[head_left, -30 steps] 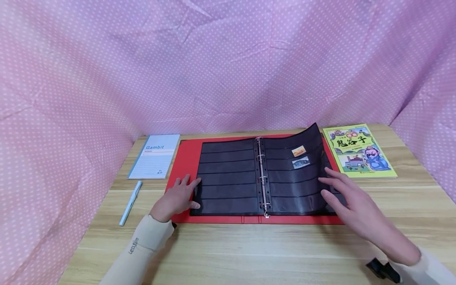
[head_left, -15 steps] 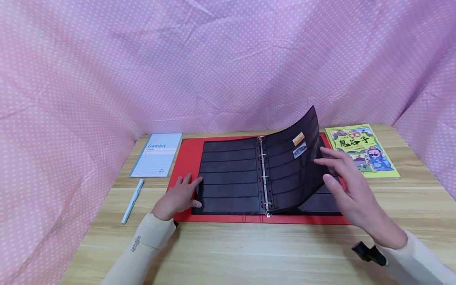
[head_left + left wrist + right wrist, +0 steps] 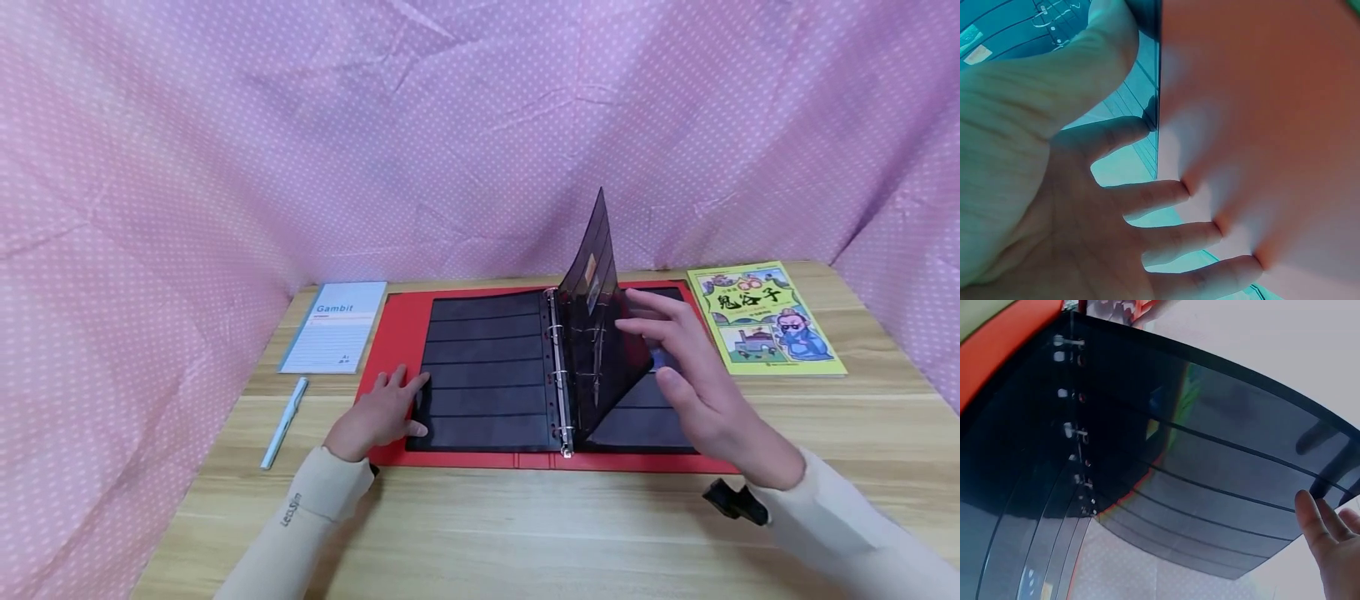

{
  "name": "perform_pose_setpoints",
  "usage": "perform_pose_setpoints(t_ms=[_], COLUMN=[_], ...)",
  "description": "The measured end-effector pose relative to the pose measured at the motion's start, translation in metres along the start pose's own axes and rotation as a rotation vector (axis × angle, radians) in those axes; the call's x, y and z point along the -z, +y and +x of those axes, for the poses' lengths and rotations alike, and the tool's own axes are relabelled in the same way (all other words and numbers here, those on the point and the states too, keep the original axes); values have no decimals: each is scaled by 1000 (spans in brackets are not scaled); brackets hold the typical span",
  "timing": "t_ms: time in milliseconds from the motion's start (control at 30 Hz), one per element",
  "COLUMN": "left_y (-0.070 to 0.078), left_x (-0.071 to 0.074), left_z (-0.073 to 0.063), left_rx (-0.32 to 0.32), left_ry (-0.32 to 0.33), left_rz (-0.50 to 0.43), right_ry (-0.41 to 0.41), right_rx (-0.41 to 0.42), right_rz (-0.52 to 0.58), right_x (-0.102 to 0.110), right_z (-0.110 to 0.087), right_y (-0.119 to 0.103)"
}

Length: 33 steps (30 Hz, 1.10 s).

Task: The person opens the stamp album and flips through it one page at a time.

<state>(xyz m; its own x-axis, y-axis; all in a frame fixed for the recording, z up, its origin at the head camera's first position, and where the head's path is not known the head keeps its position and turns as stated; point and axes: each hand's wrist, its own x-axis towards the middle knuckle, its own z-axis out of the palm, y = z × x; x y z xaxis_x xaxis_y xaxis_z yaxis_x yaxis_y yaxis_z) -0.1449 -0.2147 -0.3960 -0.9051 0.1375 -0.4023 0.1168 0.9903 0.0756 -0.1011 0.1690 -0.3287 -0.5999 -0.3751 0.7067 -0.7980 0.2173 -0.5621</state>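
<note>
A red ring binder (image 3: 397, 329) lies spread on the table with black pocket pages on both sides of its metal rings (image 3: 559, 379). One black page (image 3: 618, 358) stands nearly upright at the rings, slightly bowed. An orange stamp (image 3: 590, 269) and a blue-grey stamp (image 3: 593, 295) show on it. My right hand (image 3: 705, 392) is at its right side; in the right wrist view the extended fingers (image 3: 1312, 519) touch the page near its outer edge. My left hand (image 3: 375, 417) rests spread at the binder's left, fingertips on the red cover and the left page's edge.
A pale blue notebook (image 3: 337, 327) marked "Gambit" lies left of the binder, with a light blue pen (image 3: 284, 423) before it. To the right lies a yellow comic-style book (image 3: 765, 318). Pink dotted cloth (image 3: 480, 142) hangs behind the wooden table (image 3: 525, 533).
The right page has risen from lying mostly flat to nearly upright, swinging left. My right hand has moved left and away from me along with it. My left hand has stayed put.
</note>
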Motion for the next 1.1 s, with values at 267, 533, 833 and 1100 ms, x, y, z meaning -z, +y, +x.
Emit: perform_pose_setpoints(t_ms=[267, 533, 833, 1100], left_y=[3, 4, -5, -13], left_x=[2, 4, 5, 28], left_z=[-1, -2, -5, -6], left_rx=[8, 7, -35, -26], left_ry=[-18, -22, 31, 297], left_rz=[-19, -13, -72, -251], right_ry=[-39, -154, -418, -593], right_rx=[41, -74, -327, -278], right_rz=[32, 72, -51, -161], right_x=[-12, -20, -36, -54], right_z=[9, 4, -11, -15], right_y=[3, 12, 30, 44])
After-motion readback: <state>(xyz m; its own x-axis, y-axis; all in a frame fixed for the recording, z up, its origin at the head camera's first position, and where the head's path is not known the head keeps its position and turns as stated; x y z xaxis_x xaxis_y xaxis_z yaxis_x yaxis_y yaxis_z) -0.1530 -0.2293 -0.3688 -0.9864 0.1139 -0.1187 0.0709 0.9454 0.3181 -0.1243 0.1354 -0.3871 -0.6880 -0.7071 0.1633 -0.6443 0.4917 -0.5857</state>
